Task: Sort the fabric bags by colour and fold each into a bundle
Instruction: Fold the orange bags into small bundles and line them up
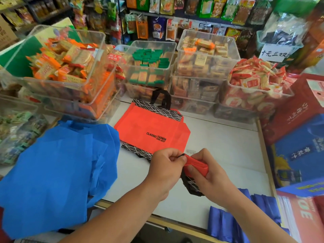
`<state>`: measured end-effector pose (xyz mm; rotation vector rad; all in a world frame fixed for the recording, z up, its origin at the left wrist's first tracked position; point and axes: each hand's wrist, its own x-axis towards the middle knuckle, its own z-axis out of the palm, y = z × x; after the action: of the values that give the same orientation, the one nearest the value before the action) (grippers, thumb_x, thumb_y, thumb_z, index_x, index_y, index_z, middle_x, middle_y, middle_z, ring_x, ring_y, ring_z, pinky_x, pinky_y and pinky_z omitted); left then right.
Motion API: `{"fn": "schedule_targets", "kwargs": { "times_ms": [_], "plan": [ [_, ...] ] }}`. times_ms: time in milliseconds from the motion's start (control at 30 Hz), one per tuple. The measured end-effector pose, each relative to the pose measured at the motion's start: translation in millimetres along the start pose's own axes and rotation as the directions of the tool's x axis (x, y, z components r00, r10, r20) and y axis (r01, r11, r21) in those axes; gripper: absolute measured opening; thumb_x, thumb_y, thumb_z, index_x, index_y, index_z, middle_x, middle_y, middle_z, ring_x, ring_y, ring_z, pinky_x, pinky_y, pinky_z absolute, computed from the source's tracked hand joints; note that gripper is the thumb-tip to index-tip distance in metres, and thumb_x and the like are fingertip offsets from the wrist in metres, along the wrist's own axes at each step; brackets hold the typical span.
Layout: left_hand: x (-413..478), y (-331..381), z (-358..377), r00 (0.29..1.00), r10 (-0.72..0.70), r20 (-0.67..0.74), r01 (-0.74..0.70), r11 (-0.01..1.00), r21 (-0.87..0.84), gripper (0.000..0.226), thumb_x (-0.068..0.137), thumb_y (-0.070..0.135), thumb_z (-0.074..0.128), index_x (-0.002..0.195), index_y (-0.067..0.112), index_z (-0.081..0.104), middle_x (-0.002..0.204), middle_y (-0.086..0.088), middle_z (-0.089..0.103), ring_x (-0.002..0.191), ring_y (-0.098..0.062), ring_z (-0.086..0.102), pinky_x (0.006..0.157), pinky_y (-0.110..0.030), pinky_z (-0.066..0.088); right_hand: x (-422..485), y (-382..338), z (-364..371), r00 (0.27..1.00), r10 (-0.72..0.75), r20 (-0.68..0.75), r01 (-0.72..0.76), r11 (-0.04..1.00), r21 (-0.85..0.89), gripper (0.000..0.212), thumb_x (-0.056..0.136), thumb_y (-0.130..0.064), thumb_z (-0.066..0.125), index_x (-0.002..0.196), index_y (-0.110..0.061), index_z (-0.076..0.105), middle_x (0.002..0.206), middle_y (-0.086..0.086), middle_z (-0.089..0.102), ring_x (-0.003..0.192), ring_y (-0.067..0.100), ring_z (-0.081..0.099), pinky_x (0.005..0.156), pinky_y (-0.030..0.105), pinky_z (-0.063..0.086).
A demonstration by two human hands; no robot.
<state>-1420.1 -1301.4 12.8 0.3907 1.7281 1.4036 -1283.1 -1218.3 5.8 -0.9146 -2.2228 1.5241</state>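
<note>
A folded red fabric bag bundle (198, 166) with a black-and-white patterned end is held above the white table (228, 146). My right hand (210, 179) grips it from the right side. My left hand (164, 167) pinches a thin black strap or band at the bundle's top. Behind them several flat red bags (152, 130) with black handles and the print "CLASSIC FASHION" lie stacked on the table. A loose heap of blue bags (57, 169) covers the left side. Folded darker blue bags (245, 218) lie at the near right edge.
Clear plastic bins of wrapped snacks (70, 67) line the far edge of the table, with racks of hanging packets behind. Red and blue gift boxes (301, 130) stand along the right side. The table's wooden rim (266, 155) runs along its right side.
</note>
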Motion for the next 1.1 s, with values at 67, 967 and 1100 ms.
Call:
{"fn": "schedule_targets", "kwargs": {
  "times_ms": [67,967,1100],
  "plan": [
    [1,-2,0,1.0,-0.009,-0.023,0.009,1.0,-0.006,0.015,0.096,0.003,0.065,0.088,0.01,0.076,0.088,-0.018,0.076,0.076,-0.018,0.068,0.085,-0.053,0.061,0,1,-1,1.0,0.001,0.031,-0.001,1.0,-0.015,0.011,0.101,-0.014,0.064,0.105,-0.018,0.055,0.089,0.003,0.065,0.075,0.024,0.062,0.064,0.034,0.053],
    [-1,-16,-15,0.878,0.466,0.108,-0.463,0.77,0.44,0.015,0.096,0.021,0.069,0.109,0.027,0.071,0.095,0.013,0.066,0.091,-0.007,0.063,0.081,-0.026,0.053,10,4,14,0.997,-0.081,0.009,0.081,0.995,0.05,0.017,0.1,-0.008,0.061,0.099,-0.015,0.046,0.079,0.005,0.059,0.064,0.018,0.054,0.056,0.03,0.045],
    [-5,-14,-11,0.956,0.289,-0.056,-0.262,0.922,0.285,0.026,0.087,0.027,0.081,0.108,0.033,0.068,0.091,0.009,0.07,0.085,-0.004,0.066,0.078,-0.022,0.056,11,-1,10,0.999,-0.044,-0.022,0.046,0.993,0.105,0.023,0.099,-0.005,0.063,0.103,-0.016,0.043,0.085,0.002,0.058,0.064,0.014,0.053,0.056,0.033,0.047]
  ]
}}
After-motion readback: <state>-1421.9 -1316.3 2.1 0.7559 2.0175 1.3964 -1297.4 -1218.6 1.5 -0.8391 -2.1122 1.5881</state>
